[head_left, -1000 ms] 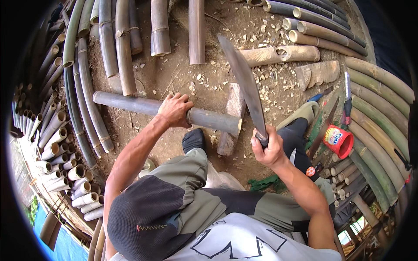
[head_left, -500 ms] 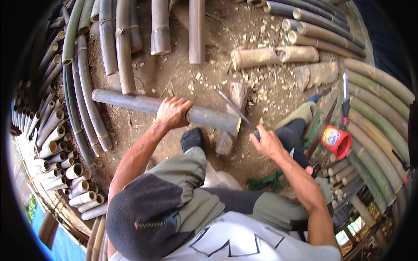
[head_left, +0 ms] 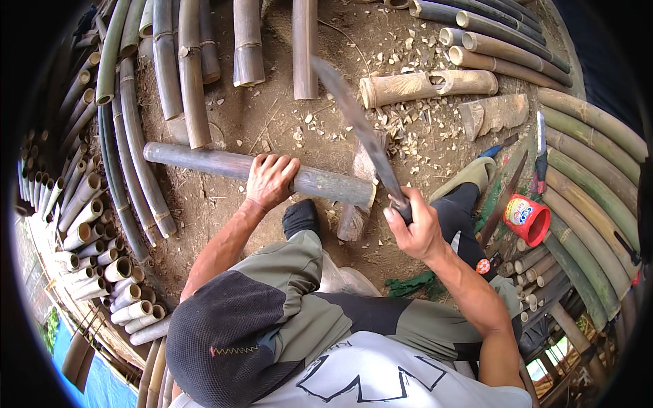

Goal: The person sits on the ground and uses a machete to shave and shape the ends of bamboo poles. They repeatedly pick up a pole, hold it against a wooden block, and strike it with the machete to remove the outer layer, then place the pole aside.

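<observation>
My left hand (head_left: 271, 178) is wrapped over the middle of a dark bamboo pole (head_left: 330, 185), which lies across in front of me. The pole's cut right end rests on a wooden block (head_left: 354, 222). In my right hand (head_left: 420, 228) is the handle of a machete, its long, dark, slightly curved blade (head_left: 364, 129) pointing up and to the left. The blade is apart from my left hand and appears raised beside the pole's right end; whether it touches the pole I cannot tell.
Bamboo poles (head_left: 190, 88) lie at the far left, with stacked cut pieces (head_left: 126, 292) at the left. A notched bamboo piece (head_left: 401, 88) lies among pale chips beyond the block. To the right are a red tub (head_left: 527, 219), a saw (head_left: 503, 197) and more poles (head_left: 592, 177).
My right hand has turned and lifted the machete, so its blade now shows broad and reaches further up. The left hand and the pole stay almost in place.
</observation>
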`<state>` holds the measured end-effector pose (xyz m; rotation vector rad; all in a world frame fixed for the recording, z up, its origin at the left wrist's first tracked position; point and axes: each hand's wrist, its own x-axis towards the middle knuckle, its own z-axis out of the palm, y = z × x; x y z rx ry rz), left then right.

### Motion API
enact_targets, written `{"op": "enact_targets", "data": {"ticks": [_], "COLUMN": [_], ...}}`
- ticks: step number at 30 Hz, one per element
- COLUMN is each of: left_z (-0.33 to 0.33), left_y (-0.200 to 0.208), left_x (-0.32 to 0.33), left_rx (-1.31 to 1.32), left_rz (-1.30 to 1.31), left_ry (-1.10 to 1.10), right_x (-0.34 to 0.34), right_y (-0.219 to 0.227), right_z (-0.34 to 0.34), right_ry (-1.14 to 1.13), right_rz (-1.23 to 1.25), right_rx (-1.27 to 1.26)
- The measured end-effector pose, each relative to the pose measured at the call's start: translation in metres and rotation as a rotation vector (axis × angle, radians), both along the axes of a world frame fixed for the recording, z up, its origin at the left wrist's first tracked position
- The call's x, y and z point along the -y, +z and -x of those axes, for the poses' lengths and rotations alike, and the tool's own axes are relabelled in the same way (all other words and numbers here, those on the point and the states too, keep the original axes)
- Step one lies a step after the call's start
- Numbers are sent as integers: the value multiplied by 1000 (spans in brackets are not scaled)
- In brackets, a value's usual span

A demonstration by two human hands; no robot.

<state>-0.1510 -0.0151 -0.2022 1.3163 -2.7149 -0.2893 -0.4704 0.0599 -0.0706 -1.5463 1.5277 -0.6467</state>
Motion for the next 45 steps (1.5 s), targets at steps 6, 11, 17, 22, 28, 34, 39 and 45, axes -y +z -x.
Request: {"op": "enact_targets", "data": {"ticks": [6, 11, 17, 22, 28, 34, 39, 45], "left_z": [2, 5, 6, 6, 7, 2, 1, -3], "left_y": [9, 39, 28, 24, 27, 18, 20, 10], "left_x": [-6, 46, 62, 56, 50, 39, 36, 35], "left_rx": [77, 321, 269, 303, 252, 117, 125, 22], "left_rz": [-83, -642, -670, -754, -624, -415, -414, -343], "left_ry": [-9, -108, -119, -95, -60, -59, -59, -94], "right_x": [-17, -18, -1, -21, 4, -12, -1, -10], "right_y": [-62, -47, 14, -73, -5, -46, 3, -40], "right_z": [34, 30, -12, 38, -7, 28, -4, 26], "right_ry": [213, 181, 3, 191, 24, 209, 23, 192], "right_rz": [-434, -329, 212, -347, 322, -299, 152, -291], "right_rx": [-405, -353, 39, -467, -28, -378, -71, -310]}}
